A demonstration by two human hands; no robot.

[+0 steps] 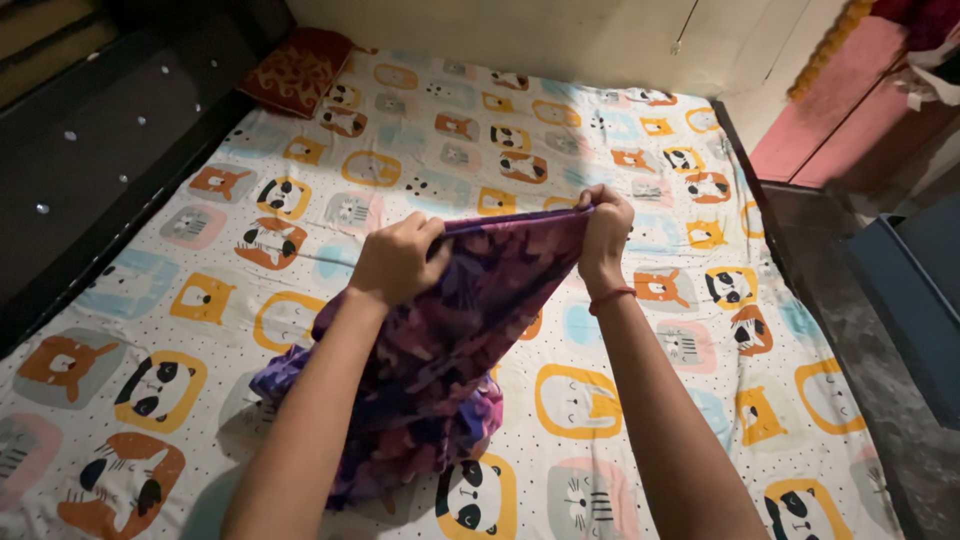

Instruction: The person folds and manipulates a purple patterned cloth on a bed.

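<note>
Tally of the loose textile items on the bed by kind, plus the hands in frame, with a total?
Purple patterned garment, held up at its edge by the left hand and the right hand: 1
Red patterned cushion at the head corner: 1
Animal-print bedsheet: 1
Hands: 2
Total: 5

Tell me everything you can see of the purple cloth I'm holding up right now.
The purple cloth is a soft, thin-looking fabric with a mottled pink, violet and dark blue pattern. Its top edge is stretched taut between the left hand and the right hand, both gripping it from above. From there it hangs down and bunches in rumpled folds on the animal-print bedsheet. What kind of garment it is cannot be told.
</note>
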